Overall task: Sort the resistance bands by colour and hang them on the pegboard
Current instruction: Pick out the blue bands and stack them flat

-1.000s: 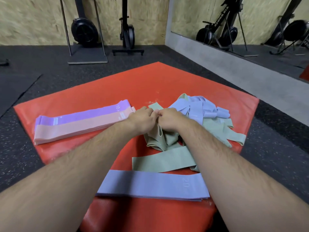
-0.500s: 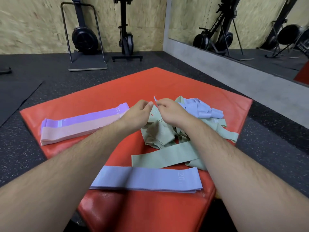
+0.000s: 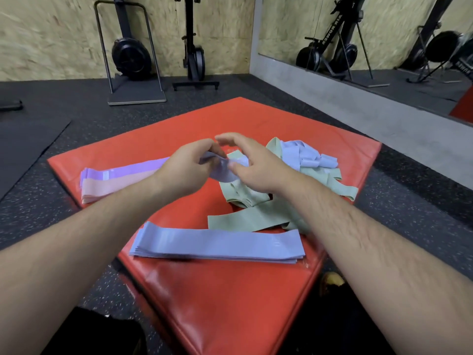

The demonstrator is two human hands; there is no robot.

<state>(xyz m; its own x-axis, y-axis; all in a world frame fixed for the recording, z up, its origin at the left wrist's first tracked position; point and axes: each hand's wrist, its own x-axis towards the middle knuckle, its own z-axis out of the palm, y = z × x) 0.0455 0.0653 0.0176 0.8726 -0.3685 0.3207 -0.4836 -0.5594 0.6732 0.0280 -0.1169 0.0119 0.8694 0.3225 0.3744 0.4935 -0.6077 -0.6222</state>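
– Fingers (image 3: 202,149) of the left hand (image 3: 188,169) are curled round one end of a blue band (image 3: 222,172); the band hangs bunched between the two hands.
– right side?
– Right hand (image 3: 256,162): thumb tip lies on the same band; long fingers (image 3: 230,137) arched and spread above it, not wrapped. Motion blur there, so can't tell if it's a real pinch or just contact.
– other bands, relative to the fingers?
– Below and right of them: unsorted green heap (image 3: 243,198), crumpled; one green strip (image 3: 245,220) trails out flat on its near side. Blue tangle (image 3: 304,157) sits on the heap's far right part, just right of the right hand.
– sorted ones?
– Nearer the person than the fingers: flat blue stack (image 3: 217,243), edges lined up, lying crosswise. Left of the fingers: purple stack (image 3: 128,170) and pink stack (image 3: 115,187), side by side and touching, purple the farther one; their right ends are hidden behind the left hand.
– surface?
– All on a red mat (image 3: 217,303), one corner pointing toward the person; dark speckled floor (image 3: 38,213) round it. Far beyond the fingers: black rowing machines (image 3: 130,57) upright against a chipboard wall; mirror (image 3: 384,26) along the right wall.
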